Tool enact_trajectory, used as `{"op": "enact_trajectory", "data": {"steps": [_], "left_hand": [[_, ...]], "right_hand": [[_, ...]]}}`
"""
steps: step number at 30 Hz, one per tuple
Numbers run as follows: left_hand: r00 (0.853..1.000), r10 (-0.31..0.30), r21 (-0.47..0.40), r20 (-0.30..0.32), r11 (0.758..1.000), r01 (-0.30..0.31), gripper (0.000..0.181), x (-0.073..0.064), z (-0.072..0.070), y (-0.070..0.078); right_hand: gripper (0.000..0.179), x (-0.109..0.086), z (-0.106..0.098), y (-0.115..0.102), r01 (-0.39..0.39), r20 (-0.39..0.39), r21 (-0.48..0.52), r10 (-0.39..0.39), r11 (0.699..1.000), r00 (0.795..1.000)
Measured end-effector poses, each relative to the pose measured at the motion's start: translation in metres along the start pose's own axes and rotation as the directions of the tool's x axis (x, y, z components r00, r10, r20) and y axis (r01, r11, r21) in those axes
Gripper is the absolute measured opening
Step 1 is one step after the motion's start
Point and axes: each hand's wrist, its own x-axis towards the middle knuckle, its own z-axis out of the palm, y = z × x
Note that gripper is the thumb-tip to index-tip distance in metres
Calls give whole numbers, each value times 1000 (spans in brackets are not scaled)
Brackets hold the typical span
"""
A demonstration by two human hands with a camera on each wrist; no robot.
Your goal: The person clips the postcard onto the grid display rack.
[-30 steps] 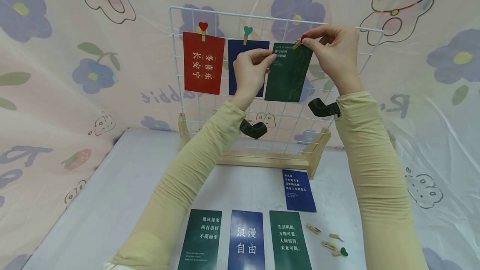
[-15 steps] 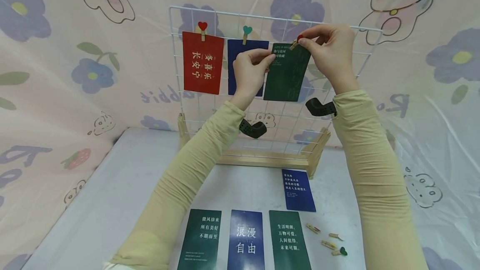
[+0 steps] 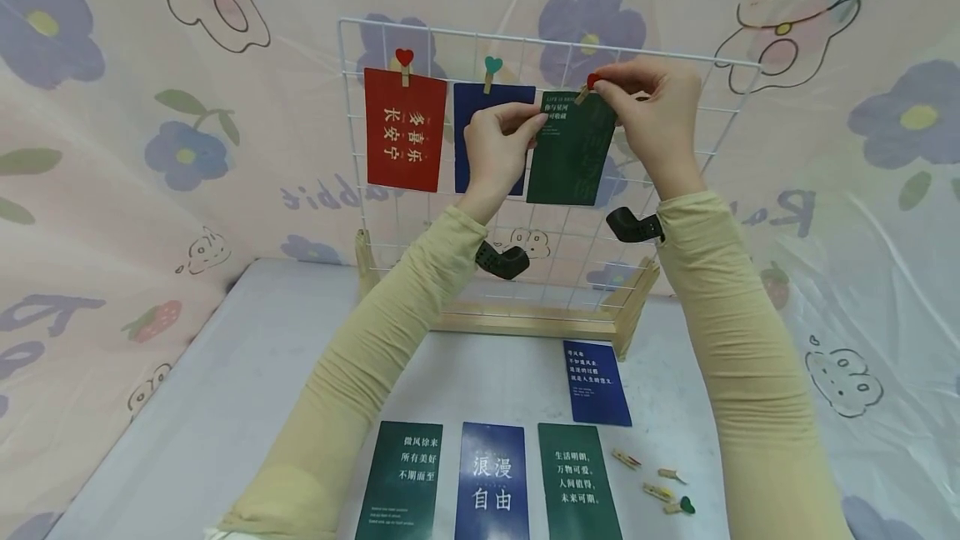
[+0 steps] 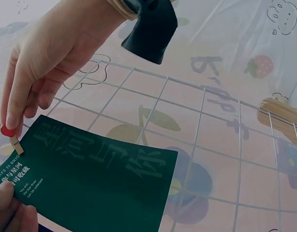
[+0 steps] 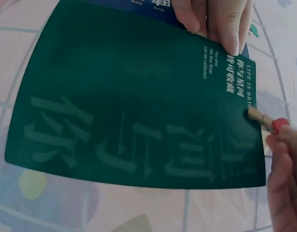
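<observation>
"fingers of the right hand are pinching a red heart clip by its heart, see?"

"yes, and the left hand has thumb and fingertips pinching the green card near its top left corner."

"held up in front of the wire grid, right beside the hanging blue card. the clip's wooden end overlaps the top edge; i can't tell whether it bites the wire too."

"both wrist views let you read the tiny english lines on it; from the head they're just a blur."

"only the head view takes in the loose clips and four cards on the table, though."

"anything different from a second ago?"

"the right hand and clip have shifted slightly along the card, toward the left hand, which stays put."
</observation>
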Motion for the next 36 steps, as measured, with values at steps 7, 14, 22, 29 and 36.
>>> {"op": "enact_trajectory", "data": {"steps": [7,14,22,29,36], "left_hand": [[1000,13,-3,17,1000,-13,18,1,-3,-2],[1000,6,-5,17,1000,-6,18,1,-7,-3],[1000,-9,-32,27,999,10,17,-2,-8,-3],[999,-25,-33,28,999,26,17,-7,-10,-5],[997,-63,-61,47,996,66,16,-11,-14,-8]], "right_hand": [[11,-6,2,6,38,-74,164,-26,986,997],[13,-8,2,21,76,-133,332,-34,940,991],[12,-28,-3,32,-18,-61,403,46,915,997],[13,-43,-6,26,-25,-46,384,46,923,998],[14,-48,-4,43,-37,-29,369,52,929,998]]}}
